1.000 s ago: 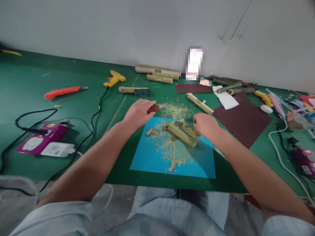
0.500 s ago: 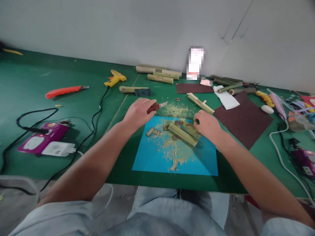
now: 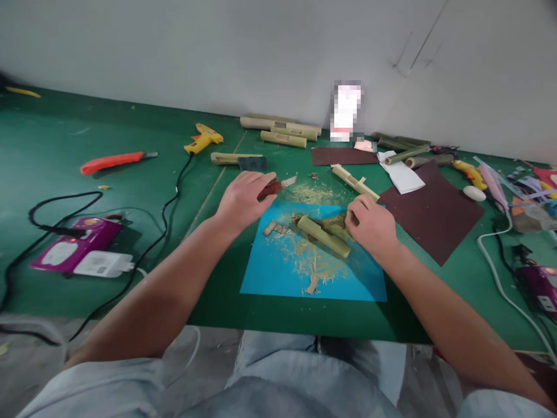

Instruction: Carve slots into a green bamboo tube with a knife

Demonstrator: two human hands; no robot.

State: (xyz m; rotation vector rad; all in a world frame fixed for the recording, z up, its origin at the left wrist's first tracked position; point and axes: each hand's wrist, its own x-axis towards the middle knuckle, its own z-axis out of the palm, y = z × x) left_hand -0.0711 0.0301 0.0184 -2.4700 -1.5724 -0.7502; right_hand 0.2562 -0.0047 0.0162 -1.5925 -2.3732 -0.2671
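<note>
A knife with a reddish-brown handle is gripped in my left hand, its short blade pointing right, just beyond the upper left corner of a blue sheet. Over the sheet's upper right part, my right hand is closed with curled fingers; whatever they hold is hidden. Between the hands a cut bamboo tube lies slanting on the sheet. Around it are bamboo shavings, small brown pieces and a pale chip.
Notched bamboo tubes lie along the wall, with another bamboo piece nearer. A yellow glue gun, an orange-handled knife and a purple power strip with cables are leftward. Brown sheets and white paper lie right.
The blue sheet has slid slightly away from me and to the right, with its shavings and bamboo tube. My right hand has moved a little right. My left hand still holds the knife.
</note>
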